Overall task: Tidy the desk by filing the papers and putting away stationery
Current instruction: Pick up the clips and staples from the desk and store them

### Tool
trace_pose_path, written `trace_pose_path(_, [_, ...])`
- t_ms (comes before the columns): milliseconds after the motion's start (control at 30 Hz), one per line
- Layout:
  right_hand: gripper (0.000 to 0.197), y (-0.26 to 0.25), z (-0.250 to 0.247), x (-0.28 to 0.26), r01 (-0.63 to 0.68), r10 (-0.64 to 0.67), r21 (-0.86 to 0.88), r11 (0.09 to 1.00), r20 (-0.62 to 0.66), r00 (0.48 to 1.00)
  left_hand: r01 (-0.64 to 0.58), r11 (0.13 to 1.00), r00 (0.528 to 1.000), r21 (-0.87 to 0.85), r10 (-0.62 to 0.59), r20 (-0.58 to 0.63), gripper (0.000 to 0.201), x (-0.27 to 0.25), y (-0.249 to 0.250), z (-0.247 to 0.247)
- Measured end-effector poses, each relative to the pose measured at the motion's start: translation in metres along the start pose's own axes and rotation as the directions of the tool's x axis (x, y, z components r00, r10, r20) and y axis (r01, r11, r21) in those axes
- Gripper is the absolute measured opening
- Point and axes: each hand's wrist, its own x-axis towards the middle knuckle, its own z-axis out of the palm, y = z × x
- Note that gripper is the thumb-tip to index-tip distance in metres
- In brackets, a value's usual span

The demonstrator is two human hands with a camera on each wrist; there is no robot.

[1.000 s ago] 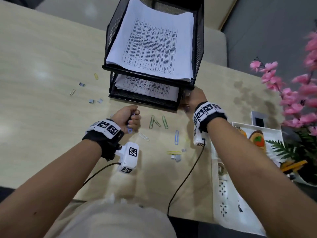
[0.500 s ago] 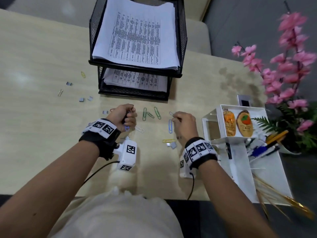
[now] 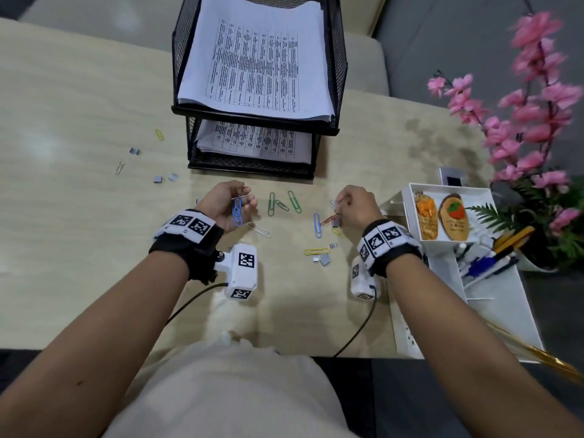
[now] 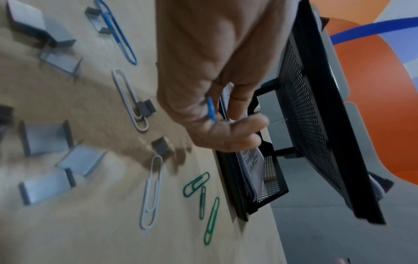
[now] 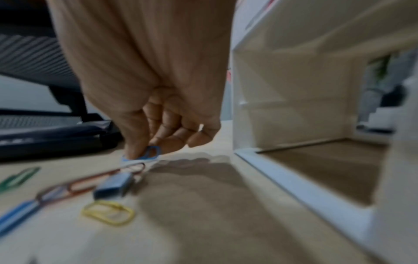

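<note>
My left hand [image 3: 241, 202] hovers just above the desk and grips a couple of blue paper clips [image 3: 237, 212]; one blue tip [image 4: 210, 109] pokes out between its curled fingers. To the right, my right hand [image 3: 338, 206] reaches down to the desk, thumb and forefinger pinching a small pale-blue paper clip [image 5: 150, 154]. A red clip [image 5: 90, 180] and a grey staple block [image 5: 114, 184] lie right by those fingers. Green clips [image 3: 294, 201], a silver clip [image 3: 259, 229], a blue clip [image 3: 317, 225] and a yellow clip [image 3: 317, 250] lie loose between the hands. Printed papers [image 3: 256, 61] fill the black mesh tray [image 3: 339, 74].
A white desk organiser [image 3: 407, 197] stands right of my right hand, with pens [image 3: 483, 263] in its front section. Pink flowers [image 3: 534, 99] rise at the far right. More staple strips [image 3: 158, 179] and clips [image 3: 119, 167] are scattered left of the tray.
My right hand has come back from the tray's front corner to the clips on the desk. My left hand has loosened and turned, so the blue clips show.
</note>
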Motion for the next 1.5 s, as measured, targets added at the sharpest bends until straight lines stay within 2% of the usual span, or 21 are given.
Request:
trace_pose_path(67, [0.023, 0.006, -0.001, -0.009, 0.057, -0.055, -0.031, 0.998, 0.078, 0.995, -0.002, 0.999, 1.0, -0.036, 0.002, -0.005, 0.033, -0.001, 0.002, 0.001])
trace_pose_path(133, [0.026, 0.009, 0.002, -0.013, 0.098, -0.083, -0.134, 0.986, 0.114, 0.99, -0.015, 0.999, 1.0, -0.039, 0.014, -0.017, 0.033, -0.001, 0.004, 0.003])
trace_pose_path(367, [0.017, 0.0, 0.009, -0.029, 0.142, -0.101, -0.408, 0.902, 0.12, 0.988, -0.036, 0.999, 0.999, -0.022, 0.036, 0.004, 0.032, -0.006, 0.001, 0.0])
trace_pose_path(500, [0.02, -0.003, 0.014, -0.039, 0.111, -0.061, -0.511, 0.852, 0.113, 0.992, -0.044, 0.998, 0.999, -0.052, 0.044, 0.0, 0.031, -0.008, -0.012, -0.003])
trace_pose_path(567, [0.017, -0.012, 0.016, -0.044, 0.069, -0.05, -0.447, 0.892, 0.056, 0.997, -0.036, 0.998, 0.999, -0.043, 0.037, 0.001, 0.031, -0.007, -0.018, -0.003])
trace_pose_path(667, [0.006, -0.035, 0.021, -0.059, 0.066, -0.069, -0.118, 0.991, -0.021, 0.997, -0.008, 0.999, 0.999, -0.047, 0.01, 0.048, 0.034, -0.006, -0.028, -0.003])
trace_pose_path(733, [0.009, -0.055, 0.028, -0.071, 0.147, -0.147, 0.049, 0.988, -0.005, 0.989, 0.019, 0.999, 0.996, -0.028, -0.016, 0.085, 0.038, -0.005, -0.033, -0.002])
trace_pose_path(833, [0.009, -0.078, 0.035, -0.083, 0.243, -0.259, 0.199, 0.949, 0.058, 0.964, 0.049, 0.999, 0.992, -0.018, -0.047, 0.118, 0.045, -0.007, -0.036, -0.001])
trace_pose_path(900, [0.011, -0.08, 0.033, -0.078, 0.206, -0.216, 0.267, 0.941, 0.007, 0.976, 0.062, 0.997, 0.993, -0.051, -0.056, 0.101, 0.045, -0.007, -0.036, -0.004])
trace_pose_path(967, [0.012, -0.071, 0.03, -0.065, 0.089, -0.07, 0.23, 0.969, -0.091, 0.993, 0.072, 0.995, 0.994, -0.069, -0.066, 0.085, 0.041, -0.008, -0.034, -0.01])
trace_pose_path(1067, [0.02, -0.048, 0.033, -0.05, -0.126, 0.119, -0.044, 0.991, -0.133, 0.984, 0.099, 0.994, 0.994, -0.042, -0.096, 0.057, 0.034, -0.009, -0.024, -0.022])
trace_pose_path(1133, [0.031, -0.038, 0.041, -0.047, -0.159, 0.143, -0.173, 0.972, -0.099, 0.985, 0.1, 0.993, 0.994, -0.054, -0.097, 0.052, 0.032, -0.009, -0.015, -0.032])
trace_pose_path(1200, [0.027, -0.038, 0.047, -0.047, -0.142, 0.129, -0.23, 0.963, -0.07, 0.989, 0.083, 0.995, 0.995, -0.057, -0.08, 0.065, 0.03, -0.013, -0.007, -0.039])
trace_pose_path(1333, [0.026, -0.05, 0.046, -0.035, -0.173, 0.17, -0.144, 0.974, -0.037, 0.985, 0.051, 0.997, 0.998, -0.056, -0.049, 0.04, 0.036, -0.017, 0.005, -0.046])
trace_pose_path(1433, [0.016, -0.067, 0.05, -0.026, -0.143, 0.141, -0.01, 0.99, -0.103, 0.985, 0.035, 0.998, 0.999, -0.049, -0.034, 0.024, 0.038, -0.017, 0.012, -0.051])
trace_pose_path(1500, [0.014, -0.076, 0.055, -0.026, -0.125, 0.124, 0.007, 0.992, -0.128, 0.984, 0.018, 0.998, 1.0, -0.056, -0.017, 0.006, 0.038, -0.017, 0.016, -0.054])
